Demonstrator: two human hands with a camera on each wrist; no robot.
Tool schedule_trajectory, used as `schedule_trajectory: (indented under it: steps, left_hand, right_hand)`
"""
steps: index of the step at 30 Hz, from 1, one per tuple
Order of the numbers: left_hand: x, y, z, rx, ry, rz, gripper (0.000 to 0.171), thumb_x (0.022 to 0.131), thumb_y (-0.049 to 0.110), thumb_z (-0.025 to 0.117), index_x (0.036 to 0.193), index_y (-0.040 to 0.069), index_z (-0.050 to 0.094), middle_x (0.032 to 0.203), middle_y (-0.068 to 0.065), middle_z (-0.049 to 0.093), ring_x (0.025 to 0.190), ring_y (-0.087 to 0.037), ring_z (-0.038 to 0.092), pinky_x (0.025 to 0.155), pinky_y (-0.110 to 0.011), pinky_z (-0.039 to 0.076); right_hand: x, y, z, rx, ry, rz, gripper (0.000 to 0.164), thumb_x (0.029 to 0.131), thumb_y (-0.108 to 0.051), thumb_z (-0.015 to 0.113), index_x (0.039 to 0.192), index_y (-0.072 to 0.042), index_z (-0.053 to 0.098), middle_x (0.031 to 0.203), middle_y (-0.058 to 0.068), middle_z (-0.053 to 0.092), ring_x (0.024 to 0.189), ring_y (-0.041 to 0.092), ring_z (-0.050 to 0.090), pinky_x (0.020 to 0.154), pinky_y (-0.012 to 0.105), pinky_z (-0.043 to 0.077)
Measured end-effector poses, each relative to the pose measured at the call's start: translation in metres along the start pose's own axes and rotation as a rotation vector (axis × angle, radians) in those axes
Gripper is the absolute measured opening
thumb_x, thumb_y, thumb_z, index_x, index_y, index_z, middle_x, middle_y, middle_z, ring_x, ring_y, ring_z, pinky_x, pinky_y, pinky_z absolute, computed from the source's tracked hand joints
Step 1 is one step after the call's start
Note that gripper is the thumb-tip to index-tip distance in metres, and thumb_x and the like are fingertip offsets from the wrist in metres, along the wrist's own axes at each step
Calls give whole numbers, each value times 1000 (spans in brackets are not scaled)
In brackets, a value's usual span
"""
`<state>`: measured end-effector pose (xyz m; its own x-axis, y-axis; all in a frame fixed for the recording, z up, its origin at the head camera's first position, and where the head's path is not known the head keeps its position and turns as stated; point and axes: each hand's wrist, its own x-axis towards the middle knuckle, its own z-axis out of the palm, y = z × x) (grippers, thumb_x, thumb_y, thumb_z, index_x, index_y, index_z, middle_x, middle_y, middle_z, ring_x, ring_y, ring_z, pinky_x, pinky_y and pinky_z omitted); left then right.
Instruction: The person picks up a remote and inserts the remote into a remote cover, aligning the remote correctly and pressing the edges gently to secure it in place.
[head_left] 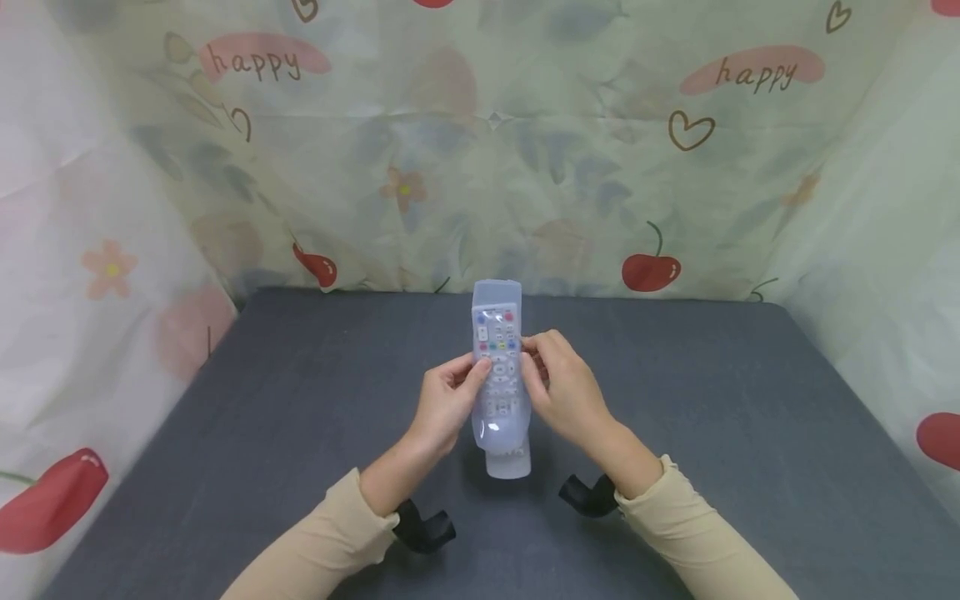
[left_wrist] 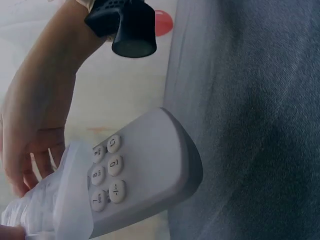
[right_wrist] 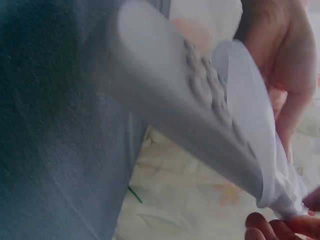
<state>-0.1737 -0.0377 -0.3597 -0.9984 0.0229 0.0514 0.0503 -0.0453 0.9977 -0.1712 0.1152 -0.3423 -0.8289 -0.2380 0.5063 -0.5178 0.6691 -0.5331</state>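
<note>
A long, pale grey plastic remote control (head_left: 510,467) with little buttons is in the middle of the scene, held up over the flat, dark grey table (head_left: 300,400). A see-through, whitish plastic cover (head_left: 497,292) wraps most of it. The remote's near end pokes out, and the cover goes past its far end. The left hand (head_left: 441,404) holds the cover's left side, thumb on the front. The right hand (head_left: 567,390) pinches the right edge, thumb and fingers close together. Behind, on the far side, hangs a pale sheet (head_left: 495,167) with red cherries.
</note>
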Motion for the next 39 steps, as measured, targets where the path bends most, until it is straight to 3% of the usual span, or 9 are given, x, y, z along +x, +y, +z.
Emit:
schedule_trajectory:
  steps: [6, 10, 13, 16, 18, 24, 30, 39]
  left_hand:
    - [0, 2, -1, 26, -16, 39, 29, 92, 12, 57, 117, -3, 62, 109, -24, 66, 87, -16, 66, 77, -32, 55]
    - [0, 4, -3, 82, -60, 66, 29, 93, 14, 57, 116, -4, 63, 108, -23, 67, 89, -20, 67, 76, -33, 55]
    - [1, 6, -7, 195, -104, 113, 29, 93, 17, 58, 115, -1, 64, 106, -20, 68, 90, -23, 67, 75, -34, 56]
    - [1, 10, -12, 316, -126, 164, 28, 91, 19, 60, 113, 2, 66, 104, -15, 69, 92, -24, 67, 74, -34, 55]
    - [2, 15, -15, 336, -118, 163, 29, 91, 20, 60, 114, 4, 66, 105, -14, 69, 92, -24, 67, 74, -33, 55]
    - [8, 25, -19, 193, -58, 169, 28, 92, 14, 58, 115, -1, 64, 109, -20, 68, 93, -27, 69, 78, -32, 56]
    - [10, 25, -17, 224, 3, 227, 20, 88, 8, 62, 104, -2, 70, 97, -19, 71, 81, -25, 69, 71, -27, 56]
    - [9, 22, -15, 236, 51, 262, 18, 88, 11, 63, 97, -1, 72, 90, -18, 72, 76, -24, 69, 66, -22, 54]
  right_hand:
    - [-7, 4, 11, 268, -106, 60, 46, 89, -11, 62, 124, 0, 34, 116, 25, 60, 91, 33, 68, 70, 34, 57]
    - [-8, 10, 13, 400, -104, 92, 44, 89, -8, 62, 121, 1, 32, 111, 30, 63, 85, 35, 69, 67, 33, 57]
    - [-7, 12, 10, 473, -109, 128, 43, 88, -6, 62, 119, 1, 32, 107, 30, 64, 83, 35, 70, 66, 33, 57]
    - [-7, 12, 7, 498, -118, 165, 43, 88, -6, 62, 119, 1, 32, 107, 29, 64, 84, 35, 70, 67, 34, 57]
    - [-6, 11, 4, 501, -119, 181, 43, 88, -5, 62, 119, 1, 32, 107, 29, 63, 84, 36, 69, 67, 34, 57]
    - [-6, 8, 2, 490, -131, 211, 43, 88, -4, 62, 119, 2, 33, 106, 30, 63, 83, 36, 69, 67, 36, 57]
    - [-8, 7, 3, 483, -154, 219, 44, 88, -5, 62, 119, 1, 33, 108, 30, 63, 86, 36, 69, 69, 40, 57]
    - [-9, 6, 4, 476, -140, 199, 43, 88, -5, 62, 119, 1, 33, 109, 30, 62, 87, 37, 69, 69, 41, 57]
